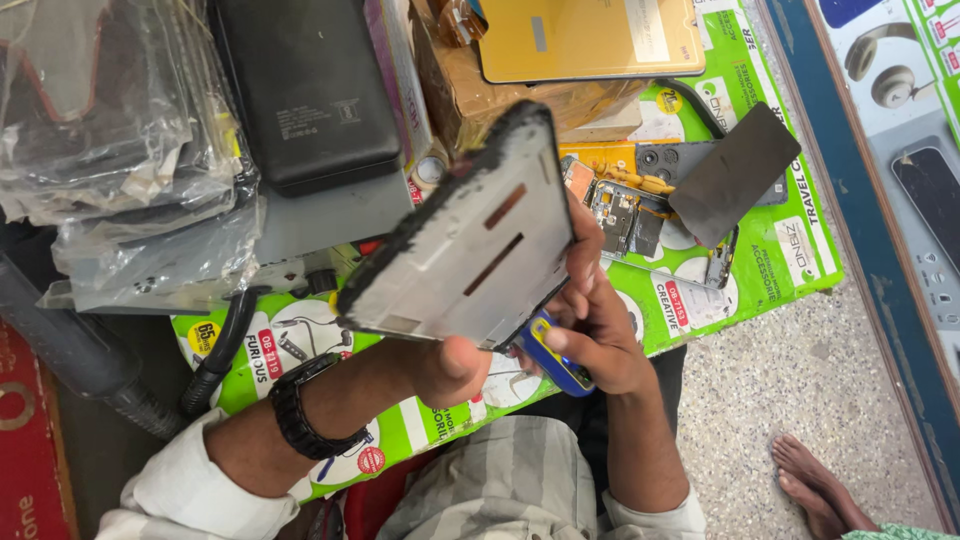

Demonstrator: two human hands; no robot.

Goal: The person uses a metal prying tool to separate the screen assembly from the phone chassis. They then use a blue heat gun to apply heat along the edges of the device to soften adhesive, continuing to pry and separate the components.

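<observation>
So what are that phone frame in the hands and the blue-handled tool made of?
The phone frame looks like matte grey metal, flat and evenly dull, with a ragged black rim, perhaps adhesive. The blue-handled tool seems glossy plastic, going by its bright sheen. Its tip is hidden behind the frame.

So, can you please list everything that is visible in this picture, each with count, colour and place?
phone frame: one, grey with black edge, held up at centre
blue tool: one, blue, under the frame
opened phone: one, dark, on the mat, right
dark panel: one, black, on the opened phone
gold panel: one, gold, top
black box: one, black, top left
plastic bags: several, clear, left
green mat: one, green, underneath
bare foot: one, floor, lower right
wristwatch: one, black, left wrist
left hand: supports the frame
right hand: holds the blue tool
</observation>
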